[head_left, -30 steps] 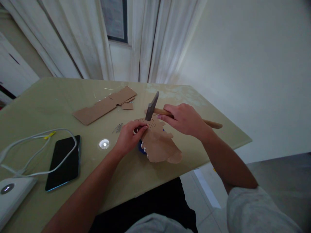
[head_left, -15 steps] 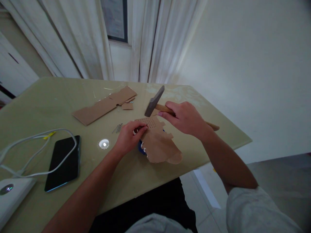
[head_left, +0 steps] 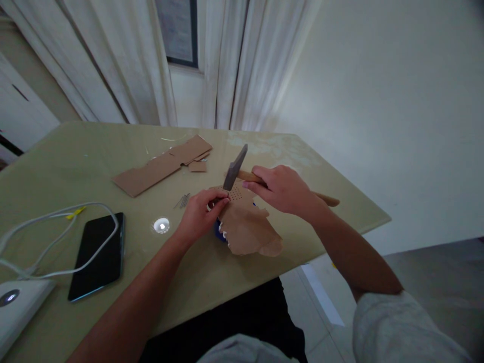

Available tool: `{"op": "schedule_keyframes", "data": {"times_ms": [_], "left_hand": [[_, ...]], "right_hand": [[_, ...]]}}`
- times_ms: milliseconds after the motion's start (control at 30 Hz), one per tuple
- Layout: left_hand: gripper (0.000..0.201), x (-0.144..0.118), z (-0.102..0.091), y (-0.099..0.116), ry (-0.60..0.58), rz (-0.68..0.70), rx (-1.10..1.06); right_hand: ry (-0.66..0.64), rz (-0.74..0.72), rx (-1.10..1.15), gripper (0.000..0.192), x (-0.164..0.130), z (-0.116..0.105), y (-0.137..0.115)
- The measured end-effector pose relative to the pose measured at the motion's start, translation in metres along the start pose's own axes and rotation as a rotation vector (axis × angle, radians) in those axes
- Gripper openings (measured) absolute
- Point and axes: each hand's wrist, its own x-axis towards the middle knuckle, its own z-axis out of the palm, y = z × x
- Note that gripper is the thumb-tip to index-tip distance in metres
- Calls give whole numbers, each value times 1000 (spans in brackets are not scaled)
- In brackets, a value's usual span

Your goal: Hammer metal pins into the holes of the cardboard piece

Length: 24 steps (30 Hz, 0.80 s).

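Observation:
My right hand [head_left: 282,187] is wrapped round the wooden handle of a hammer [head_left: 235,167], whose metal head is low, just above the fingertips of my left hand [head_left: 202,210]. With thumb and forefinger, my left hand pinches a thin nail [head_left: 228,195], mostly hidden, against a torn piece of brown cardboard [head_left: 249,229]. Rows of small holes mark the cardboard's far part. Under it, partly covered, is a blue object [head_left: 219,231] whose kind I cannot make out. Several loose nails [head_left: 183,200] lie on the table left of the cardboard.
A long cardboard strip [head_left: 159,169] with smaller scraps lies toward the back of the table [head_left: 143,282]. At the left are a black phone or tablet [head_left: 96,257], a white cable [head_left: 56,275] over it, and a white box [head_left: 22,307]. A shiny round spot [head_left: 161,225] is nearby.
The hammer in my right hand has come down and slightly left, its head now close to my left fingertips. My left hand keeps its pinch in nearly the same place.

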Motion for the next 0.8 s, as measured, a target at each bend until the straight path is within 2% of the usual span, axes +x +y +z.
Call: {"op": "schedule_keyframes", "data": {"times_ms": [100, 300, 467, 667, 800], "left_hand": [[22, 0, 0, -1, 1, 9, 9], [22, 0, 0, 2, 0, -6, -5], [21, 0, 0, 0, 7, 11, -20], [21, 0, 1, -2, 14, 6, -31], [20, 0, 1, -2, 9, 20, -28]], "right_hand": [[-56, -10, -45, 45, 0, 1, -3], [44, 31, 11, 49, -2, 1, 1], [-43, -6, -21, 47, -2, 5, 0], [65, 42, 18, 50, -4, 5, 1], [-15, 15, -22, 47, -2, 7, -2]]}}
